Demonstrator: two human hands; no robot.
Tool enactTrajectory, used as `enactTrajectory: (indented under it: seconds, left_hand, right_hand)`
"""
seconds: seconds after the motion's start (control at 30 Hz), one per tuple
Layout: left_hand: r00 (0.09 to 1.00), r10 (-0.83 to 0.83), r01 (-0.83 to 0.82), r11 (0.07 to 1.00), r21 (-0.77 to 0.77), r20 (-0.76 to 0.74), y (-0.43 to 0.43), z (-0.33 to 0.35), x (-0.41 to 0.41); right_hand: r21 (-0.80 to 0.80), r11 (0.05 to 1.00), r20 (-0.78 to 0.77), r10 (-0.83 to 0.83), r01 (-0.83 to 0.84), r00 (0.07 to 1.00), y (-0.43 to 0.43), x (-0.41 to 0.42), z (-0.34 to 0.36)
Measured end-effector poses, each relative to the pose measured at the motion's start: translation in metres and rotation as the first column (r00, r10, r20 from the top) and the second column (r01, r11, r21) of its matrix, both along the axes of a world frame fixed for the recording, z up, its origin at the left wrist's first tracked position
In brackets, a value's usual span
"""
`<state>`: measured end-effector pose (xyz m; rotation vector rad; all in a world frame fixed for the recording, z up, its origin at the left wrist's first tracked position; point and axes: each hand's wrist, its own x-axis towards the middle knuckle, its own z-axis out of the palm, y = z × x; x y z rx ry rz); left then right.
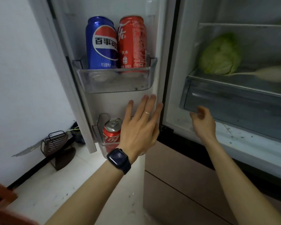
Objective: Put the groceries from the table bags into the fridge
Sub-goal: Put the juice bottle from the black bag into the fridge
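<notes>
Left wrist: I'm wearing a dark smartwatch (118,159), nearest the camera.
Left hand (141,125): I'm holding it flat and released, fingers spread, over the inside of the fridge door (118,103). Can't tell if it's actually touching.
Lower door bin (97,127): a red cola can (111,133) is standing in it, just left of my hand and partly hidden behind it.
Right hand (203,122): it's hanging loosely curled, gripping nothing, right at the bottom edge of the drawer (234,101).
Upper door bin (113,85): a blue Pepsi can (101,44) and a red Coke can (132,43) are standing upright, side by side and touching.
Shelf above the drawer: a green cabbage (221,54) is sitting far right, with a white radish (269,75) lying just beside it.
</notes>
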<state>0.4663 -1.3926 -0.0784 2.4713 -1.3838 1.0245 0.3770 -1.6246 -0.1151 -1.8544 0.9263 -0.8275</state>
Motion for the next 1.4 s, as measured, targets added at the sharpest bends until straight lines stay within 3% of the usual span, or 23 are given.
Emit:
enactTrajectory:
  seconds: [0.2, 0.3, 0.5, 0.63, 0.83, 1.4]
  left_hand:
    - [1.0, 0.017, -0.016, 0.999, -0.028, 0.014, -0.006, -0.004, 0.005]
    - [1.0, 0.021, -0.021, 0.999, -0.03, 0.003, -0.007, -0.004, 0.005]
    - [1.0, 0.024, -0.024, 1.0, -0.019, 0.004, -0.007, -0.004, 0.005]
    - [1.0, 0.031, -0.031, 0.999, -0.014, 0.003, -0.007, -0.005, 0.004]
    - [0.999, 0.034, -0.035, 0.999, -0.007, -0.006, -0.007, -0.004, 0.003]
    - [1.0, -0.02, 0.021, 0.999, 0.028, -0.022, 0.0, -0.002, 0.003]
  right_hand:
    - [0.345, 0.93, 0.276, -0.231, 0.128, 0.933, -0.063, 0.028, 0.018]
    - [0.503, 0.863, 0.4, -0.282, 0.048, 0.872, -0.084, 0.033, 0.026]
    - [0.623, 0.769, 0.558, -0.308, -0.144, 0.77, -0.113, 0.047, 0.047]
    - [0.648, 0.733, 0.633, -0.367, -0.208, 0.682, -0.116, 0.053, 0.051]
    - [0.617, 0.769, 0.686, -0.42, -0.168, 0.594, -0.082, 0.051, 0.055]
    - [0.569, 0.805, 0.722, -0.39, -0.17, 0.571, 0.026, -0.008, 0.035]
